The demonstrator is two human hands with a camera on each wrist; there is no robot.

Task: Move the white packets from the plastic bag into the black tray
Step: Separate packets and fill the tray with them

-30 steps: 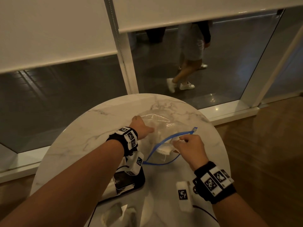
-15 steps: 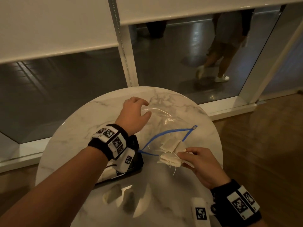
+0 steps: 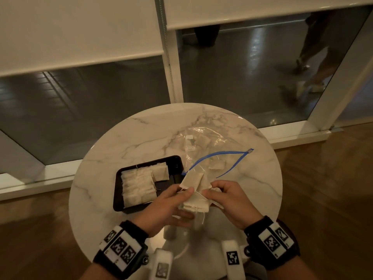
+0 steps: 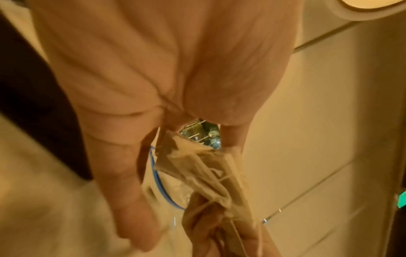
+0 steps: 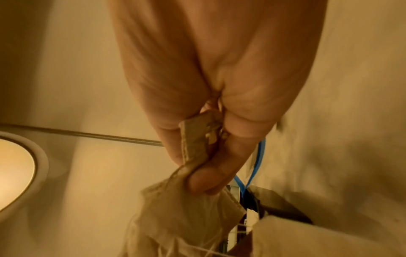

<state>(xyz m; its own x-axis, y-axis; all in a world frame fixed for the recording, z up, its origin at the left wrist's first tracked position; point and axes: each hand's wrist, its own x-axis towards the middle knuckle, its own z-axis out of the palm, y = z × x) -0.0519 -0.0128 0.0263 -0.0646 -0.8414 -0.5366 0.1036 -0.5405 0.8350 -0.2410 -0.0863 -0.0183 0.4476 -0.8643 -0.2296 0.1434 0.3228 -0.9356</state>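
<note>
Round marble desk (image 3: 125, 138) by the window, seen from the head view. Black tray (image 3: 119, 201) sat toward the desk's left edge, its floor mostly covered by white packets in rows (image 3: 139, 184). Clear plastic bag (image 3: 203, 142) with a blue zip rim lay flat near the far edge, right of the tray, mouth gaping toward the near edge. A few packets in the bag (image 3: 217, 164) showed through the film; their number could not be told.

Both hands met above the desk's near middle, just right of the tray. Between them, a bunch of white packets (image 3: 193, 183) with loose strings trailing down, held clear of the bag.

Left hand (image 3: 167, 207): grip clenched on the bunch, thumb on top, fingers under. Left wrist view confirmed the packets (image 4: 204, 165) pinched between thumb and fingers.

Right hand (image 3: 230, 201): grip grasping the same bunch from the right. Right wrist view showed its thumb pressed onto the packets (image 5: 193, 208), folded edge tucked into the palm.
</note>
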